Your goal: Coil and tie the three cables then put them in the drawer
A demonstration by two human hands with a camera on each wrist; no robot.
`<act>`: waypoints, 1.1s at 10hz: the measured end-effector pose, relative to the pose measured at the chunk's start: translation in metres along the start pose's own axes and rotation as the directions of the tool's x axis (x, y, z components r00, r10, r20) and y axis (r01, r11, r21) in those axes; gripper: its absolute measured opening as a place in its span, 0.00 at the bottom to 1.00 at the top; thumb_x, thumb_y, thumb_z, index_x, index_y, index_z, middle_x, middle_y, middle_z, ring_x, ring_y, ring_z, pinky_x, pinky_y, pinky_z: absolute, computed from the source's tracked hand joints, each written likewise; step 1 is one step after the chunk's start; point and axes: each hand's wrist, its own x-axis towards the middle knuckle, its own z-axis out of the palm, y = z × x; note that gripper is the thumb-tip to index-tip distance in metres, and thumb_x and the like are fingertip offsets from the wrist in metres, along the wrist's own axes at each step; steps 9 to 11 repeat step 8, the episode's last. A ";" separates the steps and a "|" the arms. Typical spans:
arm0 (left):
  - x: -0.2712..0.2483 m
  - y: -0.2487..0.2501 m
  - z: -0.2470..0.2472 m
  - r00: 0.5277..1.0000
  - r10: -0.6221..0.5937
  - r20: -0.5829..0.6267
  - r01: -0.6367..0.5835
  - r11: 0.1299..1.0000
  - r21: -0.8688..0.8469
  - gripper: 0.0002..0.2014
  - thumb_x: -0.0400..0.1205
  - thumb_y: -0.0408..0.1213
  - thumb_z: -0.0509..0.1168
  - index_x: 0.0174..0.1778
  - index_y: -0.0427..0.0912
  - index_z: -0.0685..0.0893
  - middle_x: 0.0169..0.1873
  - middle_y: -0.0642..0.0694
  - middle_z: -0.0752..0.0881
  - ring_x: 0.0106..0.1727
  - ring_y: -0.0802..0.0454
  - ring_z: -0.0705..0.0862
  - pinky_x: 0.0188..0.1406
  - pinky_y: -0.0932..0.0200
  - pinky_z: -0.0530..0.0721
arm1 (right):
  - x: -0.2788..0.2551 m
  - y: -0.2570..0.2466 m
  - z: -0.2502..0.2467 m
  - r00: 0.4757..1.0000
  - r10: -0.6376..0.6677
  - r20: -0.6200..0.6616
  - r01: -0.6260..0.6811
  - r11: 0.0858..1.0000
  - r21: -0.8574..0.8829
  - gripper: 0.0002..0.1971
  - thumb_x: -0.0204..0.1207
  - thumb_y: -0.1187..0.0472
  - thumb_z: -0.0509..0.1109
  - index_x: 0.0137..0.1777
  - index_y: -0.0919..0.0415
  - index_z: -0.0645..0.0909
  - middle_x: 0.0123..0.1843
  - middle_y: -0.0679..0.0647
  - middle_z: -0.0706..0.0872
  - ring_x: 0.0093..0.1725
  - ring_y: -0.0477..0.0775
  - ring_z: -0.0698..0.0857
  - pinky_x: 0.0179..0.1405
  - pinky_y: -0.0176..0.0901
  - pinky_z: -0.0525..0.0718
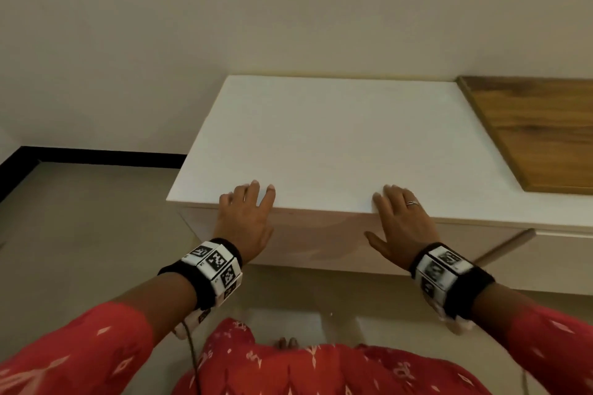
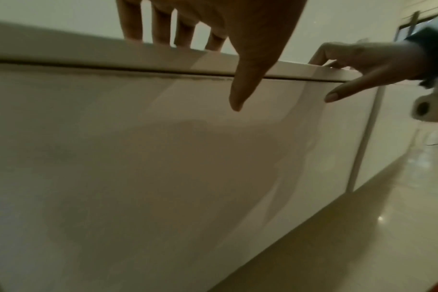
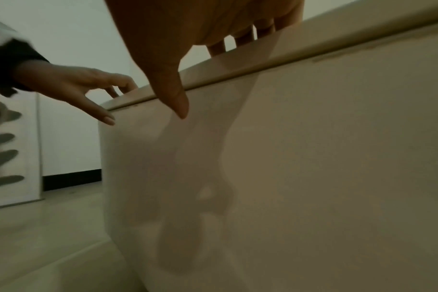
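- Left hand (image 1: 245, 218): one; fingers straight, laid over the front edge of the white worktop (image 1: 337, 138), thumb hanging before the drawer front (image 1: 321, 244); grasping nothing.
- Right hand (image 1: 399, 221): one; fingers likewise extended over the same edge, thumb spread downward; released, nothing held; one ring (image 1: 412, 202) on a finger.
- Drawer front: one panel below the worktop, seemingly shut, with only a thin dark seam under the top edge in the left wrist view.
- Cables: zero in view; whereabouts cannot be told, possibly already inside the drawer.
- Step in hand, as judged: either closing the drawer or about to open it; not distinguishable from these pictures.
- Advice for the step: keep both hands evenly spaced, apply equal pressure so the panel travels straight, keep thumbs clear of the seam to avoid a pinch.
- Wooden board (image 1: 532, 131): one, beside the worktop at right.
- Wrist bands (image 1: 211, 269): two, black with printed markers.
- Red patterned sleeves (image 1: 73, 353): two.
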 end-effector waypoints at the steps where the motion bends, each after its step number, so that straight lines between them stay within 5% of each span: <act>1: 0.004 -0.003 0.003 0.999 0.029 -0.018 -0.030 0.999 -0.015 0.40 0.59 0.59 0.72 0.63 0.41 0.74 0.55 0.35 0.84 0.47 0.39 0.81 0.38 0.50 0.80 | -0.003 0.013 0.013 0.998 -0.020 -0.063 0.023 0.998 0.052 0.32 0.65 0.45 0.67 0.62 0.68 0.72 0.59 0.71 0.83 0.59 0.71 0.82 0.61 0.58 0.80; 3: 0.005 -0.015 0.022 0.996 0.075 -0.050 -0.078 0.996 -0.049 0.35 0.71 0.58 0.55 0.71 0.41 0.70 0.64 0.32 0.77 0.60 0.36 0.74 0.46 0.46 0.69 | 0.001 0.025 0.029 0.974 -0.056 -0.219 0.086 0.988 0.131 0.28 0.68 0.50 0.62 0.66 0.65 0.69 0.65 0.66 0.71 0.65 0.67 0.72 0.58 0.57 0.71; 5: 0.000 -0.008 0.026 0.996 0.092 -0.017 -0.093 0.992 -0.084 0.33 0.73 0.54 0.56 0.72 0.40 0.68 0.68 0.31 0.69 0.66 0.34 0.70 0.54 0.38 0.70 | -0.001 0.029 0.031 0.979 -0.062 -0.193 0.089 0.987 0.137 0.24 0.68 0.56 0.63 0.64 0.65 0.70 0.65 0.67 0.71 0.66 0.68 0.73 0.59 0.57 0.72; 6: 0.001 -0.006 0.012 0.994 0.104 0.043 -0.097 0.987 -0.129 0.34 0.71 0.51 0.53 0.73 0.40 0.65 0.69 0.30 0.67 0.68 0.33 0.68 0.58 0.37 0.77 | -0.001 0.022 0.027 0.997 -0.018 -0.071 0.026 0.993 0.118 0.26 0.65 0.57 0.63 0.64 0.66 0.70 0.66 0.69 0.75 0.67 0.69 0.72 0.61 0.58 0.72; 7: 0.015 -0.011 -0.004 0.976 0.138 0.171 -0.120 0.987 -0.111 0.40 0.68 0.41 0.49 0.80 0.39 0.51 0.69 0.31 0.67 0.67 0.34 0.68 0.51 0.38 0.85 | 0.013 0.020 0.003 0.983 0.017 0.182 -0.035 0.995 0.096 0.35 0.55 0.59 0.72 0.65 0.66 0.68 0.63 0.70 0.83 0.66 0.70 0.77 0.63 0.58 0.80; 8: 0.011 -0.008 -0.018 0.961 0.095 0.261 -0.052 0.984 -0.168 0.46 0.66 0.35 0.59 0.80 0.42 0.43 0.67 0.30 0.74 0.61 0.34 0.79 0.37 0.37 0.87 | 0.021 0.016 -0.037 0.924 0.075 0.376 -0.171 0.959 0.228 0.36 0.44 0.61 0.74 0.59 0.60 0.75 0.55 0.64 0.89 0.60 0.65 0.79 0.44 0.49 0.89; 11: 0.011 -0.008 -0.018 0.961 0.095 0.261 -0.052 0.984 -0.168 0.46 0.66 0.35 0.59 0.80 0.42 0.43 0.67 0.30 0.74 0.61 0.34 0.79 0.37 0.37 0.87 | 0.021 0.016 -0.037 0.924 0.075 0.376 -0.171 0.959 0.228 0.36 0.44 0.61 0.74 0.59 0.60 0.75 0.55 0.64 0.89 0.60 0.65 0.79 0.44 0.49 0.89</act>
